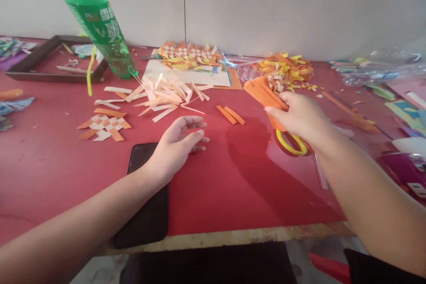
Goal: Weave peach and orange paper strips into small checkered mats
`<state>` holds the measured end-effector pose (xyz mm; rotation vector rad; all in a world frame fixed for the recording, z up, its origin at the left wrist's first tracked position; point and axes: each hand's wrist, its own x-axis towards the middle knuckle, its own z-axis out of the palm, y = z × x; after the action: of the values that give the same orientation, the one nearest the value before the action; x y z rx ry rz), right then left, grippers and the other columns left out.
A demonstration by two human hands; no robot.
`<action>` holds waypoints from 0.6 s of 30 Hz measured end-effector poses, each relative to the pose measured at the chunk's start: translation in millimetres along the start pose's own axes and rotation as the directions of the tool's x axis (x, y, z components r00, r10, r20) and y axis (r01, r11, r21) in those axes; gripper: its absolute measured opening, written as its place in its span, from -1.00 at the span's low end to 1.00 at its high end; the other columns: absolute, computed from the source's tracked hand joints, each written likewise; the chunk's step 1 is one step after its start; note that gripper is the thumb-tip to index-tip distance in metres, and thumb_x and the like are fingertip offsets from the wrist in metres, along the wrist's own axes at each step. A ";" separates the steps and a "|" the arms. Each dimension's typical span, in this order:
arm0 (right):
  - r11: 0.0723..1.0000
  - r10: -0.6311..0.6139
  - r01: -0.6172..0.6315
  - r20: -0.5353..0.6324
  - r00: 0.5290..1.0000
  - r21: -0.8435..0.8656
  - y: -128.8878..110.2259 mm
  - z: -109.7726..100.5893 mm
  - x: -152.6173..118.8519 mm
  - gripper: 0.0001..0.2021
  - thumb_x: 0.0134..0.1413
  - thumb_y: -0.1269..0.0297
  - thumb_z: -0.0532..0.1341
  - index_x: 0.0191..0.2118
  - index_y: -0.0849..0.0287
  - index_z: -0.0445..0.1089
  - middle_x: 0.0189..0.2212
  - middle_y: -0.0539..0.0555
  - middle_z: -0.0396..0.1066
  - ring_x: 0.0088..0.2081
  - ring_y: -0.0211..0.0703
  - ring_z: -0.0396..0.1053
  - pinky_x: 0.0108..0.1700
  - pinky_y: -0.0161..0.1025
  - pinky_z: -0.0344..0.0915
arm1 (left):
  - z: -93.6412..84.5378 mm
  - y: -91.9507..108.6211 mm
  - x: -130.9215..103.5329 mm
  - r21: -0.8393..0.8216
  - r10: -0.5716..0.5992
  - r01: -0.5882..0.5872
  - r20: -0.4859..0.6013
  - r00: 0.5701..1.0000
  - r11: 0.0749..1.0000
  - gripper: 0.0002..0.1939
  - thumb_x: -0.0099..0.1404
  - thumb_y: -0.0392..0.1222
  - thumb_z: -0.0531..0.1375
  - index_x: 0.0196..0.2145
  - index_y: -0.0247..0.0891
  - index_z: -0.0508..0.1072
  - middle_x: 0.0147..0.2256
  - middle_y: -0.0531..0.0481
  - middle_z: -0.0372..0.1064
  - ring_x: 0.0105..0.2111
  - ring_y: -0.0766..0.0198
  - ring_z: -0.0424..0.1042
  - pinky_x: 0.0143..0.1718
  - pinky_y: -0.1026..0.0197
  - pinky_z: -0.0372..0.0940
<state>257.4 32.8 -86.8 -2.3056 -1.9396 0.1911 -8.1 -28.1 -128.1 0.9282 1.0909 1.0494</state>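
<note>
My right hand (pixel 299 108) grips a bundle of orange paper strips (pixel 261 93), held above the right half of the red table. Below that hand, the yellow handle of a pair of scissors (pixel 293 145) shows; the rest of it is hidden. My left hand (pixel 183 144) hangs over the table with fingers loosely curled and apart, nothing in it. Two loose orange strips (pixel 230 115) lie between my hands. Left of my left hand sits a small woven piece of orange and white strips (pixel 104 125). Behind it is a pile of pale strips (pixel 166 93).
A tilted-looking green bottle (pixel 106 31) stands at the back left, near a dark frame (pixel 43 77). A black phone (pixel 149 213) lies under my left wrist at the table edge. At the back are a larger woven piece (pixel 189 55) and a yellow-orange paper heap (pixel 286 69).
</note>
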 end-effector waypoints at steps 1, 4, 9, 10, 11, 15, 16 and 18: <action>0.994 -0.054 0.054 -0.005 0.999 0.097 -1.7 -3.9 -5.2 -0.83 0.17 0.16 0.19 -0.23 0.14 0.41 -0.29 0.18 0.55 -0.28 0.11 0.48 -0.32 -0.11 0.23 | -0.3 -0.3 0.2 -0.017 0.019 -0.019 -0.010 1.000 1.000 -0.79 0.26 -0.20 0.27 -0.14 -0.23 0.41 -0.07 -0.01 0.38 -0.31 0.36 0.48 -0.28 0.26 0.42; 0.924 -0.276 0.206 0.188 0.942 0.323 -11.2 -6.2 -26.4 -0.81 0.08 0.10 0.29 -0.25 0.08 0.46 -0.28 0.10 0.58 -0.29 0.08 0.52 -0.27 -0.10 0.31 | -2.0 -2.0 1.0 -0.054 0.131 -0.134 -0.063 0.989 0.990 -0.83 0.29 -0.21 0.25 -0.15 -0.20 0.42 -0.11 0.02 0.39 -0.26 0.33 0.46 -0.22 0.25 0.40; 0.849 -0.473 0.312 0.351 0.808 0.426 -28.2 15.5 -57.9 -0.81 0.03 0.19 0.35 -0.18 0.01 0.52 -0.17 0.04 0.60 -0.20 0.06 0.56 -0.19 -0.08 0.42 | -4.6 -4.8 -0.9 0.097 0.350 -0.341 -0.106 0.930 0.935 -0.88 0.33 -0.23 0.20 -0.16 -0.19 0.42 -0.14 0.00 0.42 -0.10 0.26 0.43 0.02 0.19 0.31; 0.844 -0.480 0.334 0.316 0.818 0.419 -29.7 19.4 -59.6 -0.77 0.02 0.20 0.36 -0.14 0.02 0.52 -0.14 0.06 0.60 -0.17 0.05 0.56 -0.15 -0.07 0.43 | -4.8 -5.1 -2.1 0.174 0.384 -0.366 -0.086 0.919 0.914 -0.88 0.34 -0.22 0.19 -0.15 -0.19 0.41 -0.13 -0.02 0.43 -0.07 0.24 0.42 0.05 0.18 0.29; 0.842 -0.481 0.344 0.288 0.828 0.416 -30.5 22.3 -59.3 -0.72 -0.01 0.18 0.38 -0.13 0.05 0.51 -0.14 0.08 0.60 -0.18 0.05 0.56 -0.15 -0.07 0.44 | -5.0 -5.3 -3.5 0.271 0.415 -0.390 -0.041 0.909 0.880 -0.87 0.36 -0.22 0.18 -0.13 -0.19 0.41 -0.11 -0.04 0.43 -0.04 0.21 0.42 0.07 0.16 0.28; 0.827 -0.469 0.434 0.013 0.883 0.356 -30.6 28.2 -42.0 -0.79 0.10 0.23 0.33 -0.13 0.12 0.53 -0.20 0.11 0.58 -0.22 -0.02 0.54 -0.17 -0.10 0.46 | -5.4 -6.8 -8.4 0.625 0.447 -0.576 0.372 0.813 0.527 -0.75 0.37 -0.20 0.16 -0.01 -0.26 0.41 -0.02 -0.16 0.47 0.07 0.07 0.39 0.16 -0.01 0.25; 0.818 -0.481 0.474 -0.066 0.874 0.326 -30.5 30.8 -35.4 -0.81 0.14 0.30 0.30 -0.11 0.13 0.53 -0.19 0.11 0.57 -0.24 -0.05 0.54 -0.17 -0.11 0.45 | -5.3 -7.4 -9.1 0.651 0.413 -0.629 0.479 0.775 0.426 -0.70 0.37 -0.20 0.17 0.04 -0.28 0.41 0.03 -0.19 0.46 0.12 0.03 0.36 0.20 -0.06 0.22; 0.799 -0.520 0.547 -0.170 0.837 0.249 -30.2 39.2 -21.9 -0.82 0.17 0.38 0.27 -0.12 0.15 0.56 -0.12 0.13 0.56 -0.21 -0.05 0.53 -0.13 -0.10 0.44 | -5.2 -8.8 -9.6 0.660 0.315 -0.693 0.618 0.721 0.292 -0.61 0.38 -0.19 0.17 0.13 -0.31 0.38 0.16 -0.22 0.40 0.24 -0.05 0.26 0.27 -0.17 0.13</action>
<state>217.5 16.9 -119.7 -1.4835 -2.2448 0.2776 -12.7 -39.2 -135.4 2.3980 0.9663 0.6780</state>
